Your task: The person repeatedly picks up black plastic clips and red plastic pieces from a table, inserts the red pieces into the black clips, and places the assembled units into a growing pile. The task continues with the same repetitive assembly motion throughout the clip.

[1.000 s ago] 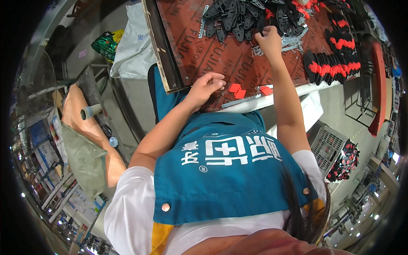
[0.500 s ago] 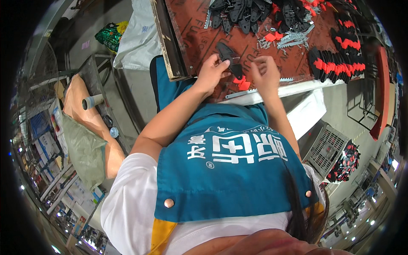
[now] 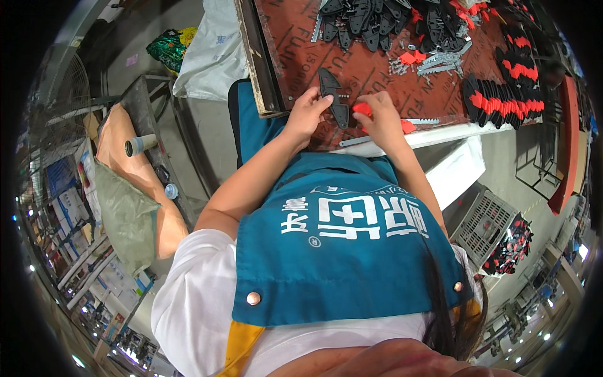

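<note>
My left hand (image 3: 306, 115) pinches the side of a black plastic handle piece (image 3: 339, 115) between thumb and fingers. The piece is long and pointed, and a small spring (image 3: 343, 95) shows at its middle. Just to its right, my right hand (image 3: 384, 120) grips a small red plastic part (image 3: 362, 109), held apart from the black piece. Another red part (image 3: 408, 127) lies by my right wrist. Along the table's near edge lie toothed metal blades, one left of my right wrist (image 3: 357, 141) and one right of it (image 3: 422, 120).
On the reddish-brown table (image 3: 292, 56) are a heap of black handle pieces (image 3: 370, 22), loose metal parts (image 3: 443, 61) and a row of black-and-red assembled pieces (image 3: 502, 103). A wooden ledge (image 3: 259, 69) borders the left side. A grey crate (image 3: 487, 223) stands on the floor at right.
My right hand has moved left and now holds a red part; before, its fingers were raised above the table. The black piece in my left hand has turned slightly. The whole view has shifted a little.
</note>
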Demonstrator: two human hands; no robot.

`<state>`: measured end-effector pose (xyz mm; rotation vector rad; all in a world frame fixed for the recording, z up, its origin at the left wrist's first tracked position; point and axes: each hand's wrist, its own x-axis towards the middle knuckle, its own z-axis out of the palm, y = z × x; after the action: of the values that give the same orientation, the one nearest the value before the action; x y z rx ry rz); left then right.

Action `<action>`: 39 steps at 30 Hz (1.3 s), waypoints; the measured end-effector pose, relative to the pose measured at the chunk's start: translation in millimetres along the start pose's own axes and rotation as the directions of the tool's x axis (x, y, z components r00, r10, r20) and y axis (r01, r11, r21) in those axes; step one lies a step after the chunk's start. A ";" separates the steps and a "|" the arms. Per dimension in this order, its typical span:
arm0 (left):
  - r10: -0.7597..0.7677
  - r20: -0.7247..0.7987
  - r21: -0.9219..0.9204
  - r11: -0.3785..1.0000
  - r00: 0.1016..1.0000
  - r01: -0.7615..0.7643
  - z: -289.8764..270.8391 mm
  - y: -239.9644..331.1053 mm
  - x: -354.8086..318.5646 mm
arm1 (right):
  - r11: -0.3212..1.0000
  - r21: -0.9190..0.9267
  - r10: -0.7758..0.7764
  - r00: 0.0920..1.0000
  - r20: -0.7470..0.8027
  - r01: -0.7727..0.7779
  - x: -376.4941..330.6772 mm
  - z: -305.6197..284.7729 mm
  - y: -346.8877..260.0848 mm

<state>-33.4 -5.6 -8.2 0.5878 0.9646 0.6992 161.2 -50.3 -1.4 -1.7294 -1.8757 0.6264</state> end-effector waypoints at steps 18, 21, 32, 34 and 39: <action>0.087 0.021 0.065 0.994 0.996 -0.088 19.4 21.3 -10.1 | 0.481 0.848 0.327 0.943 0.063 -0.223 11.4 -14.3 0.5; 0.118 0.030 0.086 0.989 0.992 -0.121 18.6 20.6 -8.8 | 0.539 0.827 0.287 0.958 -0.004 -0.158 10.4 -16.1 -10.7; 0.231 0.221 0.492 0.812 0.948 -0.313 9.1 24.4 -6.7 | 0.584 0.737 0.266 0.938 0.221 -0.339 5.5 -26.9 -19.2; 0.241 0.272 0.585 0.728 0.932 -0.359 6.0 29.5 -5.5 | 0.623 0.711 0.234 0.945 0.230 -0.327 2.2 -26.1 -17.9; 0.223 0.399 0.627 0.642 0.889 -0.442 5.6 34.3 -7.0 | 0.802 0.541 0.190 0.967 0.171 -0.253 -11.6 -14.3 -20.8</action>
<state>-40.4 10.3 22.7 1.5577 0.8316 0.5252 155.3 -63.7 22.3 -1.5376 -1.3556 1.2469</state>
